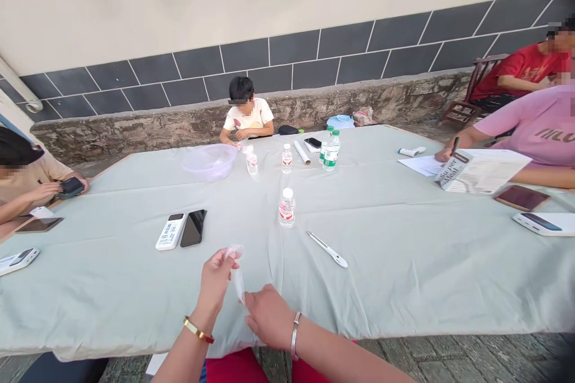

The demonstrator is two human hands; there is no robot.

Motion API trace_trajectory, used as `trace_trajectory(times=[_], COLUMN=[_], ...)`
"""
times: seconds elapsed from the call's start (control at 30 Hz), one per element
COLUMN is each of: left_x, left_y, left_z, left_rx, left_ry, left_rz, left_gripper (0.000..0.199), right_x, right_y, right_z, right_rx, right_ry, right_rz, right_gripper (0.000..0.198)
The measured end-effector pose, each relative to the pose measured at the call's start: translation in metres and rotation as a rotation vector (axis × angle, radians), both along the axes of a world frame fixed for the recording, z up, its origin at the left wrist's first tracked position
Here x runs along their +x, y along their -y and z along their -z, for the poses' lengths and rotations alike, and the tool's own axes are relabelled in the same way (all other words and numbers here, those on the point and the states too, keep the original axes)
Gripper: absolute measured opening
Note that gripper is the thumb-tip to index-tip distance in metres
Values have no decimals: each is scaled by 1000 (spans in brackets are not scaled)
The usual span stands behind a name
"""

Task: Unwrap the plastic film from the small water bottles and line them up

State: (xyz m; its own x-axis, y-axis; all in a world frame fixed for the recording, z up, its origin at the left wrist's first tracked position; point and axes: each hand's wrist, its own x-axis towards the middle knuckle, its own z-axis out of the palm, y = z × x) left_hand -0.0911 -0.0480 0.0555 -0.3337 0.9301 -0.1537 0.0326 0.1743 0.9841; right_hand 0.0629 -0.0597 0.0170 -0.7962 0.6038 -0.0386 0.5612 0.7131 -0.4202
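My left hand [218, 268], with a gold bangle at its wrist, pinches the upper part of a thin, clear, crumpled plastic piece [238, 281]; whether it is a bag or a film strip I cannot tell. The lower end of that piece lies at the closed fingertips of my right hand [268, 313], which has a silver bangle. Both hands are over the near edge of the cloth-covered table [381, 287]. Beyond them stands a small clear water bottle [287, 209] with a white cap. A white pen [327, 249] lies to the right.
A white power bank [171, 232] and a black phone [193, 228] lie left of centre. Farther back are a translucent basin [210, 163], several bottles [332, 152] and a white roll [302, 152]. At right, a person [525, 125] writes beside a folded box [483, 170]. Other people sit around.
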Motion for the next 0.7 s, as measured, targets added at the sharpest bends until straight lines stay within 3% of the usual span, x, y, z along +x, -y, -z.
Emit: trace_trajectory(times=[0.07, 0.13, 0.2, 0.27, 0.4, 0.47, 0.53, 0.7], left_x=[6, 7, 8, 11, 24, 30, 34, 38], left_y=[1, 5, 11, 16, 17, 13, 10, 6], left_z=[12, 20, 20, 14, -1, -2, 1, 8], left_rx=[61, 62, -9, -64, -1, 49, 80, -11], left_ry=[-356, -458, -260, 94, 622, 727, 753, 868], left_rz=[102, 263, 360, 370, 385, 346, 287, 270], left_gripper=[27, 23, 33, 37, 27, 24, 23, 18], right_x=[3, 13, 25, 32, 26, 21, 20, 28], right_y=[-1, -10, -22, -32, -38, -37, -38, -49], right_z=[-14, -31, -44, -48, -34, -25, -21, -26], right_rx=[90, 121, 57, -84, -506, -735, -874, -851], right_ry=[19, -71, -254, -474, -902, -1051, -1145, -1231], right_rz=[-9, 29, 132, 270, 448, 503, 586, 717], right_gripper=[16, 15, 14, 11, 24, 30, 31, 25])
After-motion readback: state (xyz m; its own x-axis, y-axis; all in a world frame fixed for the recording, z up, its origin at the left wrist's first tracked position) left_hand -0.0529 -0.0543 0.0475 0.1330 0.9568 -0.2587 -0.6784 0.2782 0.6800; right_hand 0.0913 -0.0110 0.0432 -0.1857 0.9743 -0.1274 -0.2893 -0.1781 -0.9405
